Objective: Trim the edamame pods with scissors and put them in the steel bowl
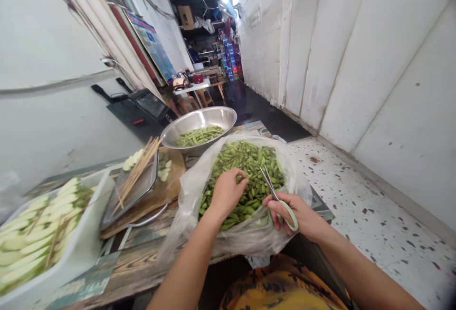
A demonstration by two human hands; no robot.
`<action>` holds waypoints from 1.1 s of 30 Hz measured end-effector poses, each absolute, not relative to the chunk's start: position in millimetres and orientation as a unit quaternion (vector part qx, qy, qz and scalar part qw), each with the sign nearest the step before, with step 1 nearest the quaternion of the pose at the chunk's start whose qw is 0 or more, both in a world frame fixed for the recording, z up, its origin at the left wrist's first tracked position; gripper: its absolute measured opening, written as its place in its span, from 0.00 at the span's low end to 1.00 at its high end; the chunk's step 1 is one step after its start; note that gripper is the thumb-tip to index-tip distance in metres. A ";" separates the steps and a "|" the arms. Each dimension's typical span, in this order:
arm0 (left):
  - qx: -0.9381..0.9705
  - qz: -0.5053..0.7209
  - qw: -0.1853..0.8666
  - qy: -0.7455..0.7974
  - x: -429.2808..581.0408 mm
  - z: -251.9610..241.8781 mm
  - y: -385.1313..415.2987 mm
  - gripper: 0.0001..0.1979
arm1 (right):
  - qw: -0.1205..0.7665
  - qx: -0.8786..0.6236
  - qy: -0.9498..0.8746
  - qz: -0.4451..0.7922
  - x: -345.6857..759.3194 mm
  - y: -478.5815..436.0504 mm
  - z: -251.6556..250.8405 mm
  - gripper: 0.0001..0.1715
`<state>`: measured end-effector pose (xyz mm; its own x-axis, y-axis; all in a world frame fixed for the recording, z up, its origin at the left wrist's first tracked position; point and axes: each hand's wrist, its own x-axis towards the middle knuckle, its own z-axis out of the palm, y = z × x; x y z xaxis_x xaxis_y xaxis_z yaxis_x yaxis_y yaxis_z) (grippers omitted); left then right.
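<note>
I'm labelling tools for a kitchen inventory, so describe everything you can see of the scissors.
The scissors have slim, metallic-looking blades, slightly parted at the tips, and a pale green handle loop; its material is unclear. They sit in the grip of the right hand, whose fingers partly cover the handle. The blades slant up and away, in front of the green pods in view; whether they touch any, I cannot tell.

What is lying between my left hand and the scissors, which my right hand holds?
In the head view, only edamame pods show between the left hand and the scissors.
</note>
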<state>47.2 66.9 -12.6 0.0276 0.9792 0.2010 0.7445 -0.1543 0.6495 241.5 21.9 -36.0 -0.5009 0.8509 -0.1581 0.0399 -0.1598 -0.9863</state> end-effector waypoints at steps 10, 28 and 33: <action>0.588 0.406 0.393 0.579 44.4 7.3 37.8 0.12 | 0.226 -0.406 -0.690 0.555 239.6 26.4 -26.5 0.24; 0.430 0.465 0.595 0.495 43.2 11.3 42.3 0.16 | 0.276 -0.393 -0.624 0.616 233.2 29.2 -22.7 0.24; 0.388 0.499 0.621 0.464 49.4 10.3 39.1 0.17 | 0.253 -0.385 -0.632 0.623 232.6 25.3 -22.3 0.27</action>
<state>49.4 39.1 10.3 0.0724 0.9793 -0.1891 -0.2602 0.2016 0.9443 232.6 25.3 -22.3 -0.5757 0.8020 -0.1593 0.1706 -0.0727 -0.9827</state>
